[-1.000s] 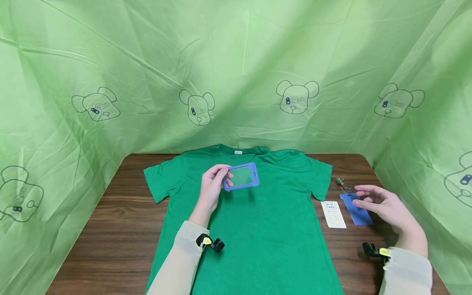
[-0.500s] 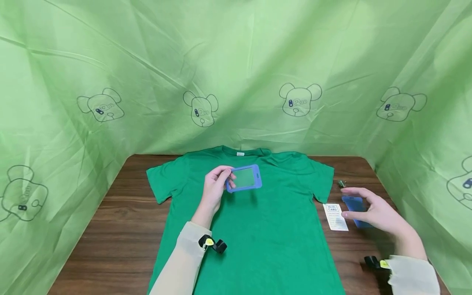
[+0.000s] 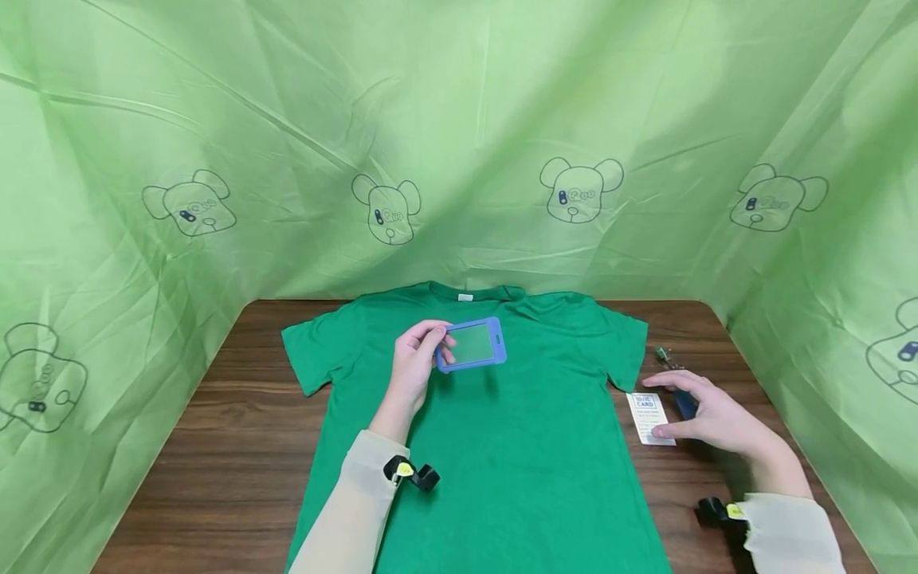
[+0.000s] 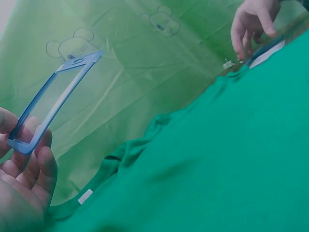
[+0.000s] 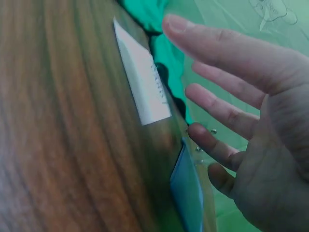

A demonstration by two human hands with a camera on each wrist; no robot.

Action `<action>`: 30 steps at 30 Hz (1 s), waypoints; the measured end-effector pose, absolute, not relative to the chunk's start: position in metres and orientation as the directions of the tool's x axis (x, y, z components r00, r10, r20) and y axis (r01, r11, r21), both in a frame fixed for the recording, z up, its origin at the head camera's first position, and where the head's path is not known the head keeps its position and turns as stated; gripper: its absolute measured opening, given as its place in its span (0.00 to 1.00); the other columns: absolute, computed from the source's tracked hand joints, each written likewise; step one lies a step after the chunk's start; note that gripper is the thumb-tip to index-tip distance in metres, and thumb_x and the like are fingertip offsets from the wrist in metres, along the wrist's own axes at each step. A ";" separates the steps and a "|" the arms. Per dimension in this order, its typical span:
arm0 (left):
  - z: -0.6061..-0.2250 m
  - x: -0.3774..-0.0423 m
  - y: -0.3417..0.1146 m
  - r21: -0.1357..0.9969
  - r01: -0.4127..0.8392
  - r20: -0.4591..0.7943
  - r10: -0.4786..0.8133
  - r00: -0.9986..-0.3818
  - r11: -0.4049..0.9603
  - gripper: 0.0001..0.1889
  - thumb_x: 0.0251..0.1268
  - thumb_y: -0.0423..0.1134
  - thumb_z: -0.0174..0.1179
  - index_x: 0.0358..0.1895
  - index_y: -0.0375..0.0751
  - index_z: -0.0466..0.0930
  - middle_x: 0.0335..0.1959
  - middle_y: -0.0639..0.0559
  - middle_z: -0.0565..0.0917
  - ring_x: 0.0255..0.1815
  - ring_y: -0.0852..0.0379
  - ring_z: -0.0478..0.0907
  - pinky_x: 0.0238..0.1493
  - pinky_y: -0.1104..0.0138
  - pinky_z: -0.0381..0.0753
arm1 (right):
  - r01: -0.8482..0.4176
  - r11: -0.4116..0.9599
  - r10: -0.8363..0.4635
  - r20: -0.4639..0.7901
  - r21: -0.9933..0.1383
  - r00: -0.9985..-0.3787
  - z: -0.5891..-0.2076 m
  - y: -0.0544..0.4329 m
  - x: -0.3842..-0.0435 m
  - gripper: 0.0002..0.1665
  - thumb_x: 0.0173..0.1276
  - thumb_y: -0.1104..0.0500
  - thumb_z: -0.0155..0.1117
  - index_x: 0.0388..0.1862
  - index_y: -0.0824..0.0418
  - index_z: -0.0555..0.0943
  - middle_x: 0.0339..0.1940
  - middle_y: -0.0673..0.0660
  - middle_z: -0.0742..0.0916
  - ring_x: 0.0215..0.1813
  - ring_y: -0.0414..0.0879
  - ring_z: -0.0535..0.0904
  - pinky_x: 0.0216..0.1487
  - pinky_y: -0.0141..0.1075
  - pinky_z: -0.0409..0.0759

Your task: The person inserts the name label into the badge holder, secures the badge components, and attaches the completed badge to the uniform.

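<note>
My left hand (image 3: 412,359) pinches one end of a blue badge holder frame (image 3: 475,344) with a see-through window, raised above the shirt. In the left wrist view the frame (image 4: 53,104) tilts upward from the thumb and fingers. My right hand (image 3: 717,418) hovers with thumb and fingers spread over a white card (image 3: 645,408) printed "ID/IC CARD". The right wrist view shows a gap between those fingers and the card (image 5: 143,79). A flat blue badge piece (image 5: 187,188) lies beside the card, mostly hidden under the right hand in the head view.
A green T-shirt (image 3: 488,446) lies spread across the brown wooden table (image 3: 215,454). A small metal clip (image 3: 665,357) sits beyond the right hand. Green printed cloth (image 3: 459,143) stands around the back and sides.
My right hand has moved left from above the blue badge piece to above the white card, its thumb and fingers spreading wider. My left hand holds the frame nearly still.
</note>
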State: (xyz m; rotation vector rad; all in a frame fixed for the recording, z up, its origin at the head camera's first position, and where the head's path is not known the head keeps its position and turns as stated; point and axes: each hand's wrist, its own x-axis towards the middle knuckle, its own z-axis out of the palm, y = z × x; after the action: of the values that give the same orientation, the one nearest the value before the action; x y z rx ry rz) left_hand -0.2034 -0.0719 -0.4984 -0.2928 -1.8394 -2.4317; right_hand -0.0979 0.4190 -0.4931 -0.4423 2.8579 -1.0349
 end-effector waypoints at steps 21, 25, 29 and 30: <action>-0.498 -0.204 -0.073 0.945 0.159 0.182 0.056 -0.982 -0.285 0.14 0.84 0.38 0.61 0.51 0.27 0.87 0.31 0.49 0.88 0.23 0.56 0.83 0.29 0.68 0.83 | -0.183 0.670 -0.336 -0.073 -0.720 -0.939 -0.501 0.418 -0.099 0.52 0.57 0.53 0.91 0.79 0.54 0.76 0.74 0.60 0.76 0.65 0.49 0.69 0.59 0.39 0.70; -0.498 -0.203 -0.073 0.947 0.162 0.185 0.058 -0.981 -0.278 0.14 0.84 0.38 0.61 0.51 0.27 0.87 0.32 0.49 0.88 0.24 0.56 0.83 0.30 0.68 0.83 | -0.193 0.674 -0.341 -0.069 -0.713 -0.938 -0.501 0.418 -0.099 0.55 0.55 0.53 0.92 0.79 0.56 0.75 0.73 0.61 0.76 0.65 0.50 0.69 0.60 0.40 0.70; -0.498 -0.204 -0.072 0.947 0.166 0.189 0.060 -0.980 -0.275 0.14 0.84 0.38 0.61 0.51 0.26 0.86 0.31 0.50 0.88 0.24 0.56 0.83 0.29 0.68 0.82 | -0.202 0.686 -0.343 -0.065 -0.699 -0.937 -0.502 0.418 -0.099 0.58 0.54 0.54 0.93 0.81 0.60 0.72 0.72 0.64 0.75 0.65 0.53 0.69 0.60 0.46 0.70; -0.499 -0.204 -0.072 0.947 0.167 0.190 0.060 -0.980 -0.275 0.14 0.84 0.38 0.61 0.51 0.26 0.86 0.31 0.50 0.88 0.23 0.57 0.83 0.29 0.68 0.82 | -0.201 0.689 -0.339 -0.064 -0.696 -0.938 -0.502 0.417 -0.099 0.59 0.54 0.54 0.93 0.81 0.60 0.71 0.72 0.65 0.76 0.65 0.54 0.69 0.60 0.47 0.71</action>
State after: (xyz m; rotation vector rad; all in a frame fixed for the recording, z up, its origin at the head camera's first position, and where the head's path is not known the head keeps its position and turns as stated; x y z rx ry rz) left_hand -0.2037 -0.0722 -0.4986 -0.2900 -1.8486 -2.4394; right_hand -0.0988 0.4175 -0.5015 -0.4386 2.7111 -1.0840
